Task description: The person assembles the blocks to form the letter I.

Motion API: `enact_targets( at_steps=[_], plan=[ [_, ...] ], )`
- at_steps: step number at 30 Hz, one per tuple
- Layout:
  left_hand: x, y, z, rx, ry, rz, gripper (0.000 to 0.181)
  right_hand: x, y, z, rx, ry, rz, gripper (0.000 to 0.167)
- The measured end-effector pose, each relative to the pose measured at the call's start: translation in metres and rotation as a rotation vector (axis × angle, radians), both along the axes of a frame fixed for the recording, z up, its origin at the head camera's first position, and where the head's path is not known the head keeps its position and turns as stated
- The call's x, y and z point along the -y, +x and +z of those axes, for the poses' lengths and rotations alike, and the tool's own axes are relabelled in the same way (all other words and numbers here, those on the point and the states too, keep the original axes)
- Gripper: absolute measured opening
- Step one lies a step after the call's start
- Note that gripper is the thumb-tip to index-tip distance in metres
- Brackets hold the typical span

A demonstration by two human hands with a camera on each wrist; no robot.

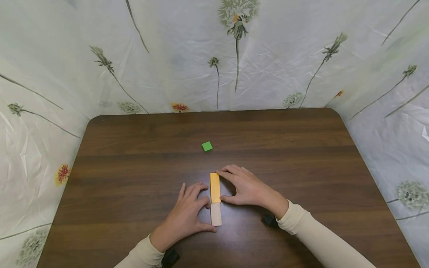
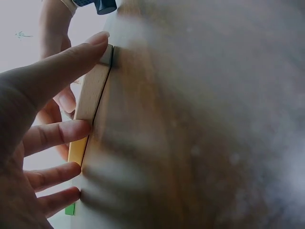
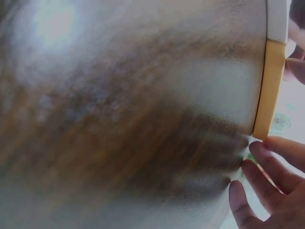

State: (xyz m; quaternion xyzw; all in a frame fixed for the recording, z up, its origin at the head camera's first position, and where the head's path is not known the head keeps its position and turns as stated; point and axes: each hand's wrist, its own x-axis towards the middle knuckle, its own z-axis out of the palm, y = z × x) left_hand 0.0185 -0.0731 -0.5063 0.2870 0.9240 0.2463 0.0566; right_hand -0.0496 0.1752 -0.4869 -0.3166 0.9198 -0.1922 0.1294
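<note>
A yellow block (image 1: pixel 215 187) and a pale wooden block (image 1: pixel 216 214) lie end to end on the table, forming one straight strip. My left hand (image 1: pixel 187 212) holds the pale block, with the thumb at its near end and the index fingertip at its left side, close to the joint. From the right, my right hand (image 1: pixel 249 190) holds the yellow block, index finger at the far end and thumb by the near right side. In the right wrist view, that index fingertip meets the end of the yellow block (image 3: pixel 271 90); the other fingertips rest on the table.
A small green block (image 1: pixel 207 146) lies apart, beyond the strip. The brown wooden table (image 1: pixel 134 156) has rounded far corners. Around it hangs a pale curtain (image 1: pixel 174 59) with a dandelion print. Dark devices sit below both wrists.
</note>
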Motion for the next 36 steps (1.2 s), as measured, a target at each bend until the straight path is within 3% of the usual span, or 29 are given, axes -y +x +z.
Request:
enact_targets(
  at_steps=[28,36],
  plan=[
    [-0.0014,-0.0006,0.0047,0.032,-0.006,0.002,0.059,-0.0001,-0.0012,-0.0003,-0.02,-0.002,-0.005,0.077],
    [0.0055,-0.004,0.0079,0.057,0.078,0.014,0.066,-0.0027,-0.0036,-0.0009,-0.005,-0.035,0.007,0.078]
  ],
)
